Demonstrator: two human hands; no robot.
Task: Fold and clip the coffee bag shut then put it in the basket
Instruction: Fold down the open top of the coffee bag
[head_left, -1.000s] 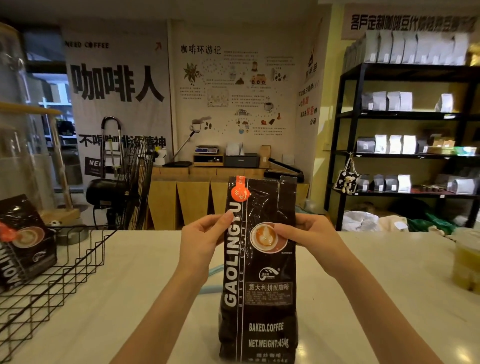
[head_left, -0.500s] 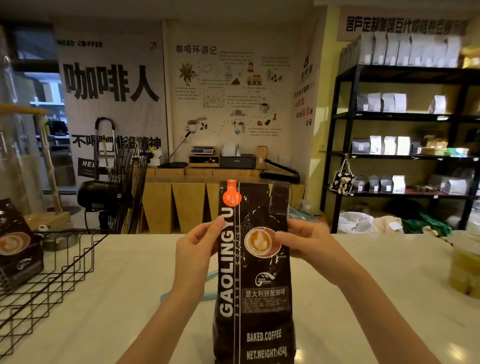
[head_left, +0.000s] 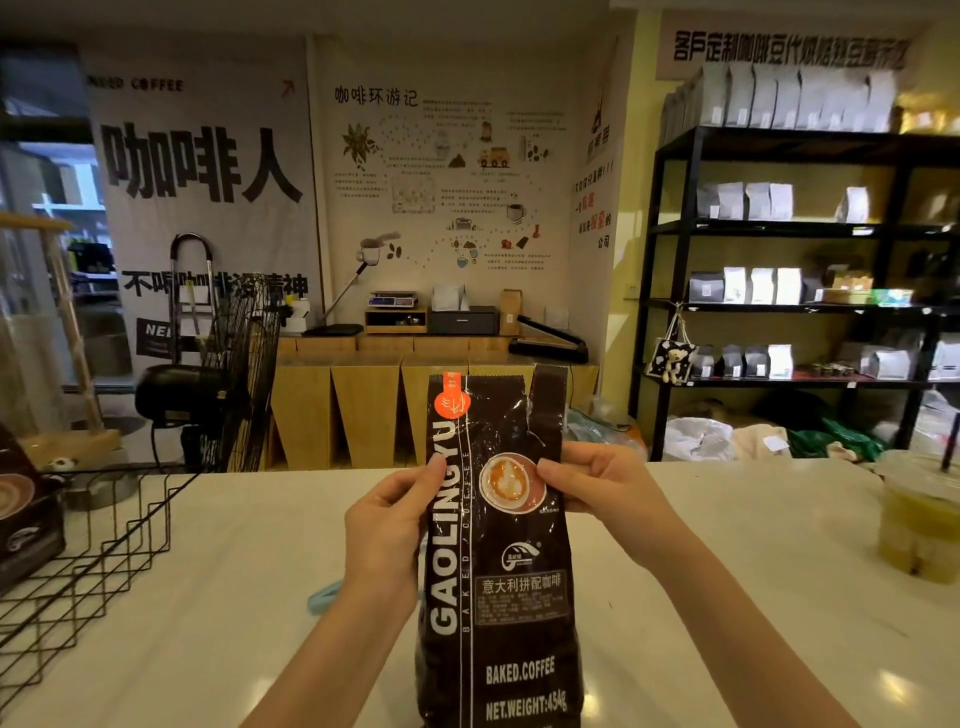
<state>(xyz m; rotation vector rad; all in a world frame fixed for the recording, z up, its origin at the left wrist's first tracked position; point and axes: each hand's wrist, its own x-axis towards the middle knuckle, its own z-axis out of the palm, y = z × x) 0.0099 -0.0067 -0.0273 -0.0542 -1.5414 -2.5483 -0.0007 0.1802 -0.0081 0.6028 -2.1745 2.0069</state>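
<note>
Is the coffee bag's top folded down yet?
Not folded: the coffee bag stands upright, its top flat and extended above the left hand and right hand.

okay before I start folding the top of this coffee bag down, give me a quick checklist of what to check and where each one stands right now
1. Coffee bag upright on the counter: ok.
2. Left hand and right hand pinch the bag's opposite edges at mid-height: ok.
3. Top of bag free above the fingers, unfolded: ok.
4. Clip within reach: cannot tell; a light blue object shows behind the left wrist, mostly hidden.
5. Wire basket at the left has open space beside another bag: ok.
</note>
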